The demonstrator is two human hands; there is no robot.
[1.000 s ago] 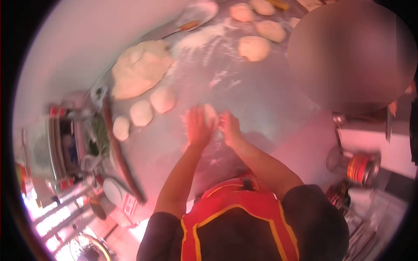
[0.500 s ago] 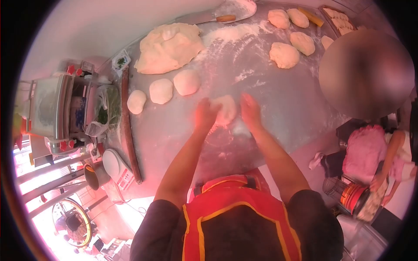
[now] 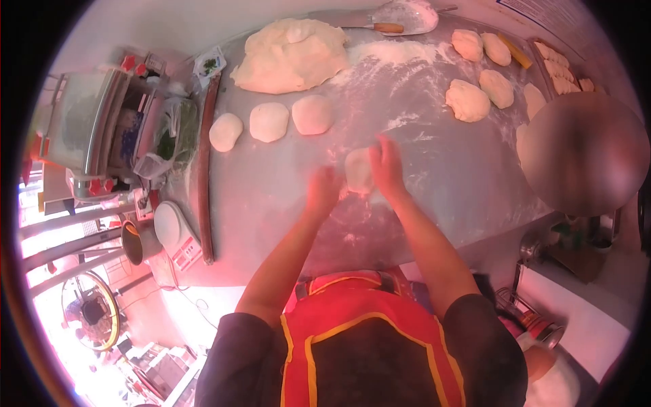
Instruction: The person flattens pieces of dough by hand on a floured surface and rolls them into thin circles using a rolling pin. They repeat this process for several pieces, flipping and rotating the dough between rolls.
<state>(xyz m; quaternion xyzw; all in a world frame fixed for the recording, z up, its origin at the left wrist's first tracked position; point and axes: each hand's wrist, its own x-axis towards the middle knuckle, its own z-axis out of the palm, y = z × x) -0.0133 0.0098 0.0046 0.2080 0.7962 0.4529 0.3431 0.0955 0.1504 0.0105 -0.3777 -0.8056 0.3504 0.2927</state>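
A small round of dough [image 3: 359, 171] lies on the floured metal worktop [image 3: 271, 197] in front of me. At its right edge is my right hand [image 3: 387, 171], fingers stretched out and the palm side turned toward the dough. My left hand [image 3: 324, 191] is just left of the dough and a little nearer to me, its fingers smeared by motion. Beyond my left hand stand a row of smooth dough balls [image 3: 268, 122], with a large slab of dough [image 3: 290, 57] behind them. Loose flour [image 3: 400, 52] is spread across the back.
Several dough pieces [image 3: 467, 102] lie at the back right, near a person whose head is blurred out [image 3: 584, 154]. A long rolling pin [image 3: 205, 183] lies along the left edge, beside a scale [image 3: 178, 234]. A flour scoop [image 3: 410, 17] rests at the back.
My right hand has moved in against the dough's right edge. My left hand has drawn back from its left side toward me. The whole view has shifted slightly.
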